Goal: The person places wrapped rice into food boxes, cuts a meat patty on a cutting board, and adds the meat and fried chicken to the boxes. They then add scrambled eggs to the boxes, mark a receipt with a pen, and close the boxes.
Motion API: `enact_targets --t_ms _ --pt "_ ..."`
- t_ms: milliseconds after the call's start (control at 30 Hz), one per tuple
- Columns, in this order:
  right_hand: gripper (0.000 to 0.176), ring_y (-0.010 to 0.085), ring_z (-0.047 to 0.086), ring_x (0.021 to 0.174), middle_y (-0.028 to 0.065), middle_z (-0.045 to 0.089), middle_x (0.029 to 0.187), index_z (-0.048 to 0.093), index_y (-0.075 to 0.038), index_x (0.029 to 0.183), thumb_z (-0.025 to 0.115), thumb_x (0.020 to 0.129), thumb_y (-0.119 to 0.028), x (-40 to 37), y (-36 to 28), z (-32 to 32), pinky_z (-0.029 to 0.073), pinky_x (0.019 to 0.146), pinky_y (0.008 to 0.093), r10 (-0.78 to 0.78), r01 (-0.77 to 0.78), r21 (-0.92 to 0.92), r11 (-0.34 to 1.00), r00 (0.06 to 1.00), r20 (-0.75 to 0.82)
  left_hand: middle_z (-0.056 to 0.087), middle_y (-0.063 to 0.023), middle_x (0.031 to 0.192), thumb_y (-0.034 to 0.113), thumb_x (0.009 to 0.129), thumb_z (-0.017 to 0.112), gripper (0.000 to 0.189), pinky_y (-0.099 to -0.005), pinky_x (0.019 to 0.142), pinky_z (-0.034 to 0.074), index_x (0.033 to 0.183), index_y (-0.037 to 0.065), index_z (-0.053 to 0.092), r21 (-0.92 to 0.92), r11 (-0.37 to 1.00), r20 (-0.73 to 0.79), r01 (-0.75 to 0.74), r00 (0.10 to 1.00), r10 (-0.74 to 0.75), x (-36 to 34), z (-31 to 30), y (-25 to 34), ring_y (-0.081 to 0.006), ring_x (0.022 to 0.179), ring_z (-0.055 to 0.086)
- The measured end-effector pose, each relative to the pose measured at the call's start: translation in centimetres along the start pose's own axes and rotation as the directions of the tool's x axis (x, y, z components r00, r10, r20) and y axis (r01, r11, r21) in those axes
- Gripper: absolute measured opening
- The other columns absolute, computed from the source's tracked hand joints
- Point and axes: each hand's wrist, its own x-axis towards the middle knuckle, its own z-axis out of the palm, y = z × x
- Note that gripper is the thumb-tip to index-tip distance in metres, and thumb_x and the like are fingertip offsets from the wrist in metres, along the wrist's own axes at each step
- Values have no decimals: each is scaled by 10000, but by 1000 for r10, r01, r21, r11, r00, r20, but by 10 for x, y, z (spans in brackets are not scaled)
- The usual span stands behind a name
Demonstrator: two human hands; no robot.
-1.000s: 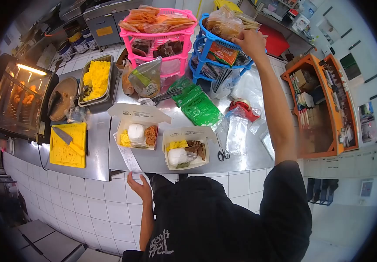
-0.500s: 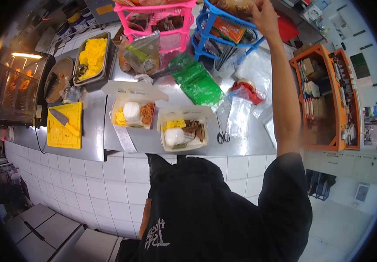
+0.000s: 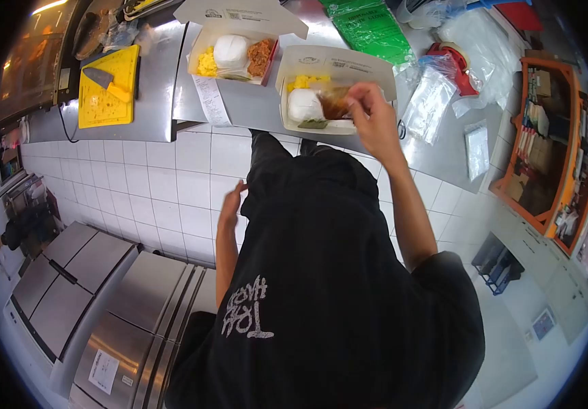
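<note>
My right hand [image 3: 374, 121] holds a small clear packet of brown sauce [image 3: 335, 103] over the nearer open food box [image 3: 321, 102], which contains white rice, yellow egg and dark meat. A second open food box [image 3: 234, 53] with rice, egg and orange-brown food sits to its left on the steel counter [image 3: 253, 109]. A long paper receipt [image 3: 210, 101] lies in front of that box. My left hand [image 3: 230, 208] hangs open below the counter edge, beside my black shirt, touching nothing.
A yellow cutting board [image 3: 106, 95] with a knife lies at the left. Green plastic bags [image 3: 374, 31], clear bags [image 3: 430, 102] and a red tape dispenser [image 3: 454, 65] lie at the right. An orange shelf unit [image 3: 549, 143] stands far right. Steel cabinet doors [image 3: 96, 300] are lower left.
My right hand came down from the blue rack at the back to the nearer food box, now holding a sauce packet. The view tilted downward, and my left hand reappeared beside my body.
</note>
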Motion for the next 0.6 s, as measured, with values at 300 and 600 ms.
enact_targets --t_ms 300,600 --pt "471 264 549 946 129 571 1068 542 24 1185 748 800 -154 -3 4 -50 453 799 369 -425 165 -622 766 855 -297 672 -124 1137 240 922 649 417 -348 961 461 1281 40 573 288 464 101 -838 509 855 -83 97 254 -248 1058 631" --pt "377 330 566 1147 170 549 1311 611 -99 1176 601 817 17 2 24 -64 447 944 366 -201 238 -488 840 971 127 469 -213 1410 -59 837 554 284 -401 1036 417 1097 32 621 236 287 512 -929 369 775 -26 114 259 -389 1249 497"
